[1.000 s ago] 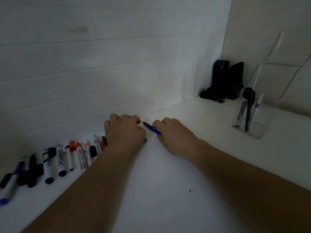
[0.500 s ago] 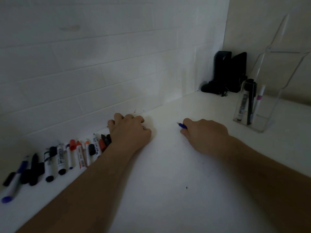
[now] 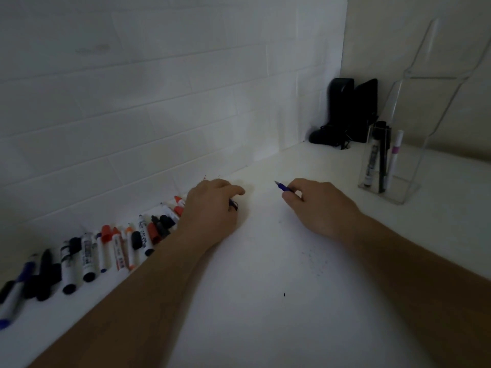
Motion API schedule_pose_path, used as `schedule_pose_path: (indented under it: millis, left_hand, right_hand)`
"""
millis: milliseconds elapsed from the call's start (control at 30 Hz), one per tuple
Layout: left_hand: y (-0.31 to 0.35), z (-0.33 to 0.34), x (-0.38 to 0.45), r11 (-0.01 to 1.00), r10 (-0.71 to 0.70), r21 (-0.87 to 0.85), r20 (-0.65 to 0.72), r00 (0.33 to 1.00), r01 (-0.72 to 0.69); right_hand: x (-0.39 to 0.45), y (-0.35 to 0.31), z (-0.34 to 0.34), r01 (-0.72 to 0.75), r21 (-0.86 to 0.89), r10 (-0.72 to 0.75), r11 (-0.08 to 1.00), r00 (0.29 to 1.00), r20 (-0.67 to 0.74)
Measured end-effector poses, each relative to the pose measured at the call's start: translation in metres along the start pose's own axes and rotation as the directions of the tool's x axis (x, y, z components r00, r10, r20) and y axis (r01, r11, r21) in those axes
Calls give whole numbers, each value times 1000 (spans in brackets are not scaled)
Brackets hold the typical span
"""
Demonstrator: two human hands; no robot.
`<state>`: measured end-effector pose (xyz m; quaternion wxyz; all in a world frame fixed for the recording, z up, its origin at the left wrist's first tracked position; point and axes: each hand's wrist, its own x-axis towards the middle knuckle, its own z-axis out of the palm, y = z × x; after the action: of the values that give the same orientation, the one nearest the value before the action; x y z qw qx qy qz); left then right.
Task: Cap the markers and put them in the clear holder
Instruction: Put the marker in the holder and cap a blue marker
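Note:
My right hand (image 3: 318,205) grips a blue marker (image 3: 283,187) whose uncapped tip points left over the white counter. My left hand (image 3: 210,211) lies curled at the right end of a row of markers (image 3: 117,243) and loose caps along the tiled wall; a small dark object (image 3: 233,204), perhaps a cap, shows under its fingers. The clear holder (image 3: 398,192) stands at the right and contains three markers: two dark ones and a white one with a purple band.
Black objects (image 3: 345,115) fill the back corner behind the holder. A tall clear acrylic stand (image 3: 435,49) rises behind the holder. The white counter (image 3: 265,288) stretches toward me between my arms. The tiled wall borders the left.
My right hand has drawn away to the right with the blue marker, apart from my left hand. My left hand stays at the end of the marker row, its fingers curling over something small.

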<state>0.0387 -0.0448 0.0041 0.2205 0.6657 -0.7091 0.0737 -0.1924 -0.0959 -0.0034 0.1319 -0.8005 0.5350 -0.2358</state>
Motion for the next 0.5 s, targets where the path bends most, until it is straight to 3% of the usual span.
schedule_pose_path:
  millis: [133, 233, 367, 500]
  left_hand:
    - [3, 5, 0, 978, 22, 202, 96, 995, -42]
    - [6, 8, 2, 981, 27, 188, 133, 991, -52]
    - [7, 8, 0, 987, 44, 155, 31, 999, -49]
    - [11, 2, -1, 1000, 5, -20, -100, 995, -7]
  right_hand:
    - [-1, 0, 2, 2, -40, -2, 999, 1000, -12]
    - [-1, 0, 3, 7, -19, -8, 1000, 999, -42]
    - [1, 1, 3, 88, 23, -84, 996, 989, -118]
    - [3, 5, 4, 152, 46, -142, 987, 976, -167]
